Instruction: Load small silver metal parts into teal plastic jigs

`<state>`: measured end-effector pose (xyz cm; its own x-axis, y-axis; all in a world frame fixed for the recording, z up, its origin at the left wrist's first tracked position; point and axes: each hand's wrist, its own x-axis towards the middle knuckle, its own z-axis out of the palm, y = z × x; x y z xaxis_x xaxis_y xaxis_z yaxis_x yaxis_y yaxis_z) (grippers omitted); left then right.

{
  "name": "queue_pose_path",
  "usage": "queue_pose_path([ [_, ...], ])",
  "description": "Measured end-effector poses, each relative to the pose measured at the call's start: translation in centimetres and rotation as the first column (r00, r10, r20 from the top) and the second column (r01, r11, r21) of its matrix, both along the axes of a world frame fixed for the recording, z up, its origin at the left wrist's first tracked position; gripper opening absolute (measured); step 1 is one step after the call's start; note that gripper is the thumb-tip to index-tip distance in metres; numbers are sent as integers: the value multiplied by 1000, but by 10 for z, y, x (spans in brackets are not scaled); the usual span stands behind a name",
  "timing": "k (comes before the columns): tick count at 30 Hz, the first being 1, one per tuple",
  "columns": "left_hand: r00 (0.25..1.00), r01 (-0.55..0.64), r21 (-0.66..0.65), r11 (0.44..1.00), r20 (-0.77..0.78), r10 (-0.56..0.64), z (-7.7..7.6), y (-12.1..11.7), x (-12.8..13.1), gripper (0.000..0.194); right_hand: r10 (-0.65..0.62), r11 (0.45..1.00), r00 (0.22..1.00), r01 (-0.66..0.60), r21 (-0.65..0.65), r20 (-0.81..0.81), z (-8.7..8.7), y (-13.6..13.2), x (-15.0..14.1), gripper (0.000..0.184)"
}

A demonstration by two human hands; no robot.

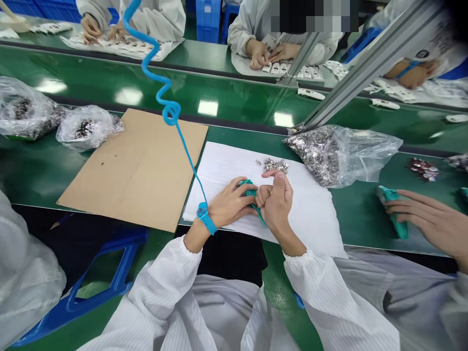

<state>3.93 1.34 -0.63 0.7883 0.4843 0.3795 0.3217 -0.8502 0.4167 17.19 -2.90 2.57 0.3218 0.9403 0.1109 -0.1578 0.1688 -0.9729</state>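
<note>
My left hand and my right hand meet over a white foam sheet at the table's near edge. Both are closed round a small teal part, whose thin end pokes out below my right hand. A blue wrist strap sits on my left wrist, and its coiled blue cord runs up and away. Just beyond my right thumb lies a little heap of small silver metal pieces on the sheet.
A clear bag of silver pieces lies to the right, a cardboard sheet to the left, with two more bags beyond it. A neighbour's hand holds a teal part at right. Other people work across the green conveyor. An aluminium bar slants overhead.
</note>
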Motion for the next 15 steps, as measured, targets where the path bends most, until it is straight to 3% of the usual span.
queue_pose_path([
  [3, 1000, 1, 0, 1000, 32, -1, -2, -1, -2, 31, 18, 1000, 1000, -18, 17, -7, 13, -1, 4, 36],
  [8, 999, 9, -16, 1000, 45, -9, -3, -4, -3, 34, -89, 986, 992, 101, 129, -94, 34, 1, 17, 29],
  [15, 1000, 9, -44, 999, 29, -8, -1, -2, -2, 32, -103, 993, 976, 113, 43, -194, 15, 10, 20, 28],
])
